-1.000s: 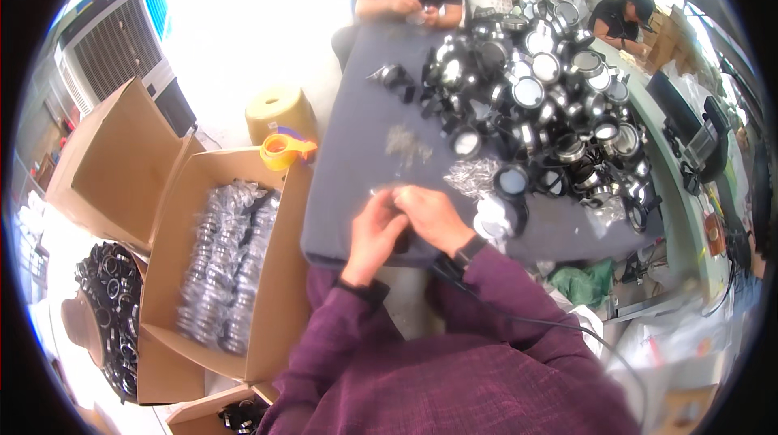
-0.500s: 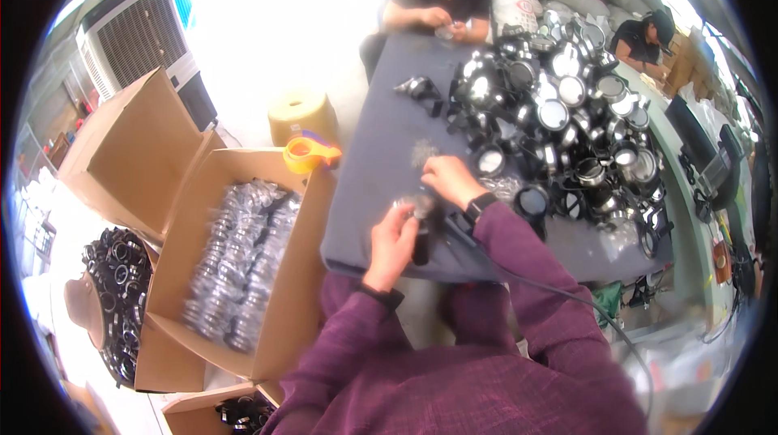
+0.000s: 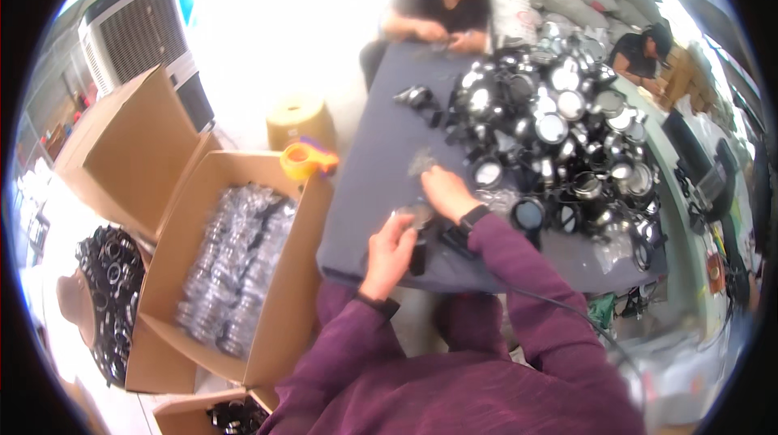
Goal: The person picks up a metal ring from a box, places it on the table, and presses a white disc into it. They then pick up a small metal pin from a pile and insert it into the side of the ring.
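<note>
My left hand (image 3: 389,253) is closed round a small round black-and-silver part (image 3: 419,215) above the near edge of the grey-covered table (image 3: 356,224). A black piece hangs below that part. My right hand (image 3: 446,192) is ahead and to the right, its fingers drawn together at a small clump of clear thin plastic (image 3: 421,162) on the table. Whatever lies between those fingertips is too blurred to make out. A dark object (image 3: 458,240) rests on the table beneath my right wrist.
A big heap of round black-and-silver parts (image 3: 551,127) covers the table's right side. To the left stands an open carton (image 3: 279,297) of clear-bagged parts, with orange tape (image 3: 300,161) at its corner. One person (image 3: 442,10) sits across the table; another (image 3: 640,54) works farther right.
The whole view has shifted slightly. My right hand's fingers have curled in more beside the clear plastic clump. My left hand still holds the round part.
</note>
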{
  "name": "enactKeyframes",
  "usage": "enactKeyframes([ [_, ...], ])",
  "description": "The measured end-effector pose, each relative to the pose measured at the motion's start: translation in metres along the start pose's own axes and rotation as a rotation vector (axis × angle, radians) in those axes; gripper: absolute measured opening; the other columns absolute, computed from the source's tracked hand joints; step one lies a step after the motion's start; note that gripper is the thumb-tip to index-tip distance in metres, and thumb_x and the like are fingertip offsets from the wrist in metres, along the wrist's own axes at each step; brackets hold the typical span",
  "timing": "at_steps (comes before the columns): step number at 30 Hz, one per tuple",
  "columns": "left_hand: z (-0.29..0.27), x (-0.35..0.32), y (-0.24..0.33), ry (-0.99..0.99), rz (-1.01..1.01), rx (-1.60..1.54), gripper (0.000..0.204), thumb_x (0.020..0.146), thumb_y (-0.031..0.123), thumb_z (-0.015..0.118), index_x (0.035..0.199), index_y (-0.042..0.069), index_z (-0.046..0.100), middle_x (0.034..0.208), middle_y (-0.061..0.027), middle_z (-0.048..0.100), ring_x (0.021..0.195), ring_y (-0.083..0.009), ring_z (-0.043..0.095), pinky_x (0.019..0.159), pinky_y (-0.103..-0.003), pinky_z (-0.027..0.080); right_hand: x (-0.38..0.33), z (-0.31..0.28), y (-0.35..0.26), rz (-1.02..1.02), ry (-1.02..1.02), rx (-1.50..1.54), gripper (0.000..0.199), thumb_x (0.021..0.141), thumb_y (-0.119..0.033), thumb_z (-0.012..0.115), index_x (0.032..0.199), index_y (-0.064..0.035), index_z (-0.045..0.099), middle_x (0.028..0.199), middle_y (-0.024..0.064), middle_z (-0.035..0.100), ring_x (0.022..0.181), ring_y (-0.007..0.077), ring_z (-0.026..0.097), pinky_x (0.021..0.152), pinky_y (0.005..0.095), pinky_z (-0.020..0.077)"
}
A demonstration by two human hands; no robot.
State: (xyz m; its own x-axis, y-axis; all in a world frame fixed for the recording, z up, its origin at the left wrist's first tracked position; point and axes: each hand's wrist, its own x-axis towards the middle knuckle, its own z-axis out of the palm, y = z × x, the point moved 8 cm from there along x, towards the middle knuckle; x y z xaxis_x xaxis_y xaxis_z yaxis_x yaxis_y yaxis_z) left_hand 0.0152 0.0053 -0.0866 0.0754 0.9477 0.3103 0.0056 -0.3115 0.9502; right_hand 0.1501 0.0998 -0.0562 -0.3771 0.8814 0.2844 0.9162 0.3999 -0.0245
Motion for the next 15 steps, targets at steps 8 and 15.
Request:
enactKeyframes([
  [8,0.001,-0.004,0.003,-0.024,-0.152,-0.069,0.019,0.092,0.005,0.053,0.110,0.001,0.058,0.064,0.0004,0.054,0.044,-0.0045,0.046,0.038,-0.020,0.036,0.013,0.004,-0.013,0.008,-0.175,-0.026,0.014,0.075,-0.006,0.061,0.085,0.0000,0.069,0.090,0.0205,0.069,0.087,0.0353,0.068,0.073,0.0419,0.0561],
  [15,0.003,-0.003,0.004,-0.045,-0.172,-0.081,0.019,0.093,0.005,0.052,0.110,0.001,0.058,0.063,0.0016,0.052,0.043,-0.0041,0.046,0.037,-0.019,0.036,0.005,-0.003,-0.012,0.003,-0.175,-0.045,0.016,0.077,-0.007,0.060,0.088,-0.0015,0.070,0.089,0.0202,0.069,0.087,0.0341,0.069,0.073,0.0416,0.0559],
])
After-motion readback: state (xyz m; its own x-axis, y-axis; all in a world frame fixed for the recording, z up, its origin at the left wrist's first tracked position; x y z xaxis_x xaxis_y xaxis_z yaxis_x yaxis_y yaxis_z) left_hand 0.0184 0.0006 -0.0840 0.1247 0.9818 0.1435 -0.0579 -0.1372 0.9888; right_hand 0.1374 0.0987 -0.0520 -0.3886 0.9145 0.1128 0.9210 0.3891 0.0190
